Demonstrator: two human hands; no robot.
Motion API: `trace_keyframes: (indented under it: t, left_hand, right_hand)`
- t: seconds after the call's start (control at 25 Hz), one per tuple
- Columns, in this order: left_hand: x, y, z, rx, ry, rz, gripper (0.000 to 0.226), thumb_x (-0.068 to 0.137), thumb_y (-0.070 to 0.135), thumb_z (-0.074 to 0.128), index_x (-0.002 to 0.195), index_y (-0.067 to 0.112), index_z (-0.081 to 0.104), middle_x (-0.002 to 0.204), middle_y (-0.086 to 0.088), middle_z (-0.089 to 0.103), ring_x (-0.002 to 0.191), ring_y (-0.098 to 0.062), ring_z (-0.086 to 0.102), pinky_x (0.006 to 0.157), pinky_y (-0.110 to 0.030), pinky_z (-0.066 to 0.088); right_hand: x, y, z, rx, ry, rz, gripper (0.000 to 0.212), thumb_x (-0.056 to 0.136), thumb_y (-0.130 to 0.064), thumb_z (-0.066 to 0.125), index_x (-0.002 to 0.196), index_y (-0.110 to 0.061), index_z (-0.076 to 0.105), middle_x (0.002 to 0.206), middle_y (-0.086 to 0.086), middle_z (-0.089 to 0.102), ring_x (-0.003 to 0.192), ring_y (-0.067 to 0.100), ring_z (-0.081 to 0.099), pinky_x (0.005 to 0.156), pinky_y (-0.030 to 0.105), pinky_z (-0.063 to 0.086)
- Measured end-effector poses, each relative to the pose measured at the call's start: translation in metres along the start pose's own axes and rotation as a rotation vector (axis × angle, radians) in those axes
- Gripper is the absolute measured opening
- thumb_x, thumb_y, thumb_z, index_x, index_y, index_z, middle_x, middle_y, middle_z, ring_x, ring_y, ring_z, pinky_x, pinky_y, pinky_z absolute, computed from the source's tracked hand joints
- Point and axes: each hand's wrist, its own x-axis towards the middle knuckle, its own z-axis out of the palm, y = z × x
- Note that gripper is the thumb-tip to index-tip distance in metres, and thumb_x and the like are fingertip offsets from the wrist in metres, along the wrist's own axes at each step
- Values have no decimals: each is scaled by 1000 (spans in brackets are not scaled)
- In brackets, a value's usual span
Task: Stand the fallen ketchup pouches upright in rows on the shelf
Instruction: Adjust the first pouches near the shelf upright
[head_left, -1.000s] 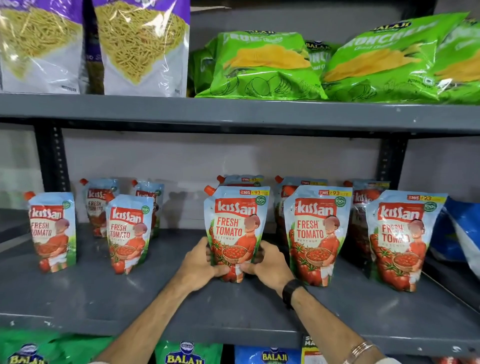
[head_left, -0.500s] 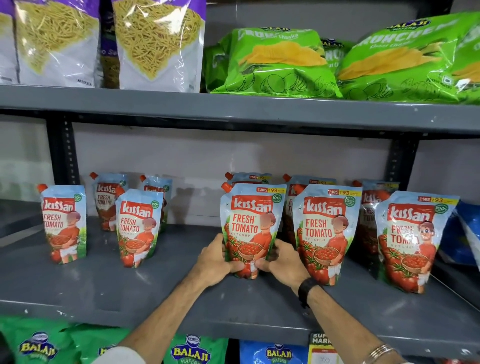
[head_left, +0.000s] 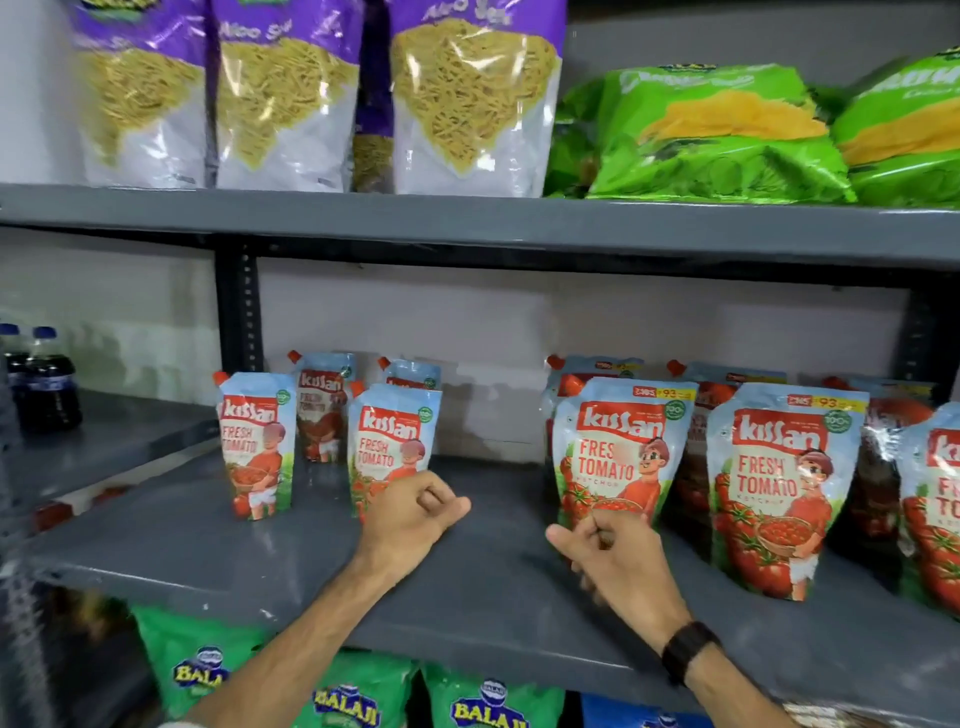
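Observation:
Several red-and-blue Kissan ketchup pouches stand upright on the grey middle shelf. A small front pouch and another stand at the left, with two more behind them. At the right, a larger pouch stands beside a second one, with others behind and one cut off by the frame's right edge. My left hand is curled shut in front of the second small pouch, holding nothing. My right hand hovers, fingers curled, just below the larger pouch and is empty.
Yellow snack bags and green chip bags fill the shelf above. Green Balaji bags sit below. Dark soda bottles stand on a neighbouring shelf at the far left. A black upright post rises behind the small pouches.
Both hands have let go of the larger pouch, which now stands alone. My left hand has moved left toward the small pouches. The camera view has swung left.

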Motion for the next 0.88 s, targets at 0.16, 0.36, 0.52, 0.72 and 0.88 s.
trace_keyframes:
  t: [0.16,0.36,0.52,0.72,0.88]
  left_hand:
    - [15,-45,-71,77,184,-30,35,72,39,87,72,26,55,62,13,66,60,1,63,53,-23,49]
    - [44,-79,-103,18,-109,-156,99,68,27,93,145,13,32,143,-11,55,129,-28,57,109,-47,49]
    - [56,-87,-93,-31,-293,-143,82,74,18,89,140,18,40,137,-5,65,125,-23,62,111,-49,49]
    - [58,-91,-91,-35,-272,-91,61,75,16,86,127,21,54,124,1,73,114,-18,69,105,-47,54]
    - [57,-98,-101,-36,-251,-82,60,76,12,85,127,20,54,125,-1,73,115,-19,69,105,-46,55]
  right_hand:
    - [16,-29,88,-5,-116,-20,28,73,-18,88,90,-14,66,78,-4,65,67,6,59,63,18,53]
    - [45,-63,174,97,-141,123,52,72,-5,85,117,-11,61,111,2,69,105,20,66,97,44,56]
    - [57,-68,199,113,-80,170,43,74,2,81,112,-11,68,110,5,77,104,22,72,97,49,56]
    - [54,-72,201,96,-49,195,39,76,2,79,112,-12,70,110,4,77,104,21,72,98,48,56]
    - [52,-84,214,38,-67,188,39,79,1,77,114,-13,69,115,4,75,108,20,70,100,48,55]
